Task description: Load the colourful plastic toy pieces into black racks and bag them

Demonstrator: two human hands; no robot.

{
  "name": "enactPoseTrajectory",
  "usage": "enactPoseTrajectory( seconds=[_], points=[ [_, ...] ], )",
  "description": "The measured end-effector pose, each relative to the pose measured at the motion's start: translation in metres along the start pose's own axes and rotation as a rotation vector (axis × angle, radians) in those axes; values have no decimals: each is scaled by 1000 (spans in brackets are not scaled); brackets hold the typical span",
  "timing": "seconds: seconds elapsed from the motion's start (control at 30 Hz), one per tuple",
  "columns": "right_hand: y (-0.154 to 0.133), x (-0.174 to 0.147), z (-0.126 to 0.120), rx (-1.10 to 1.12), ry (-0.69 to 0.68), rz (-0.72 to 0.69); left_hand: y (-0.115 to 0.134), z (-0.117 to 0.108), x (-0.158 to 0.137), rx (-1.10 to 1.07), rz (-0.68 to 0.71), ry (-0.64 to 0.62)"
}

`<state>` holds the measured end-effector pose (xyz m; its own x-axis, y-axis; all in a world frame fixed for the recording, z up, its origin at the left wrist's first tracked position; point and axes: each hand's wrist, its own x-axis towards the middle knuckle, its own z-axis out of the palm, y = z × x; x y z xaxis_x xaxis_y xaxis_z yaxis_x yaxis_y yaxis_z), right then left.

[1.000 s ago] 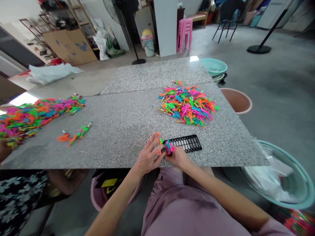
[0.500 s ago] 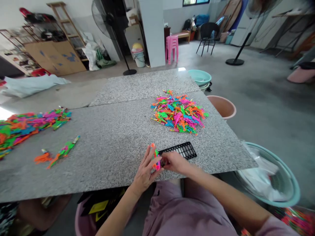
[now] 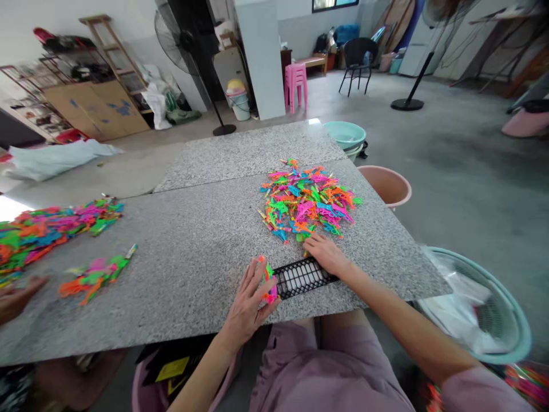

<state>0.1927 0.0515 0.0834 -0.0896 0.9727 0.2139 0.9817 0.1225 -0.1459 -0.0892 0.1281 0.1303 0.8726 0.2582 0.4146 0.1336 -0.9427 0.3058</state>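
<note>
My left hand (image 3: 246, 297) is closed round a few small bright plastic toy guns (image 3: 270, 289), orange, green and pink, at the left end of a black plastic grid tray (image 3: 300, 278). The tray lies flat on the speckled stone table (image 3: 189, 252). My right hand (image 3: 325, 253) reaches over the tray's far right corner to the near edge of a pile of multicoloured toy guns (image 3: 309, 197). Its fingers are together on a green and yellow piece (image 3: 303, 233); the fingertips are partly hidden.
At left lie a second bright pile (image 3: 47, 229) and a small heap (image 3: 98, 274), with another person's hand (image 3: 19, 297) beside it. Basins stand right of the table: turquoise (image 3: 345, 134), orange-brown (image 3: 386, 186) and a mesh basket (image 3: 506, 309). A pink tub (image 3: 143, 377) sits below.
My right hand has moved from beside the left hand to the pile's near edge, uncovering more of the tray. Another person's hand has appeared at left, and the small heap there has grown.
</note>
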Motion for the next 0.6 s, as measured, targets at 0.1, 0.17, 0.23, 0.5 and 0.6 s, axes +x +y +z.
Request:
enactPoseTrajectory(
  seconds=[0.1, 0.17, 0.23, 0.5, 0.6],
  points=[
    [11, -10, -3, 105, 128, 210, 4, 3, 0, 3, -25, -23],
    [6, -5, -3, 129, 174, 452, 7, 6, -1, -2, -50, -11],
    [-3, 6, -3, 127, 100, 689, 8, 9, -2, -13, -72, 10],
    [28, 8, -18, 312, -164, 938, 3, 4, -3, -73, -60, -23],
    [38, -25, -30, 328, 17, 938, 1, 7, -2, -107, -60, -3]
  ],
)
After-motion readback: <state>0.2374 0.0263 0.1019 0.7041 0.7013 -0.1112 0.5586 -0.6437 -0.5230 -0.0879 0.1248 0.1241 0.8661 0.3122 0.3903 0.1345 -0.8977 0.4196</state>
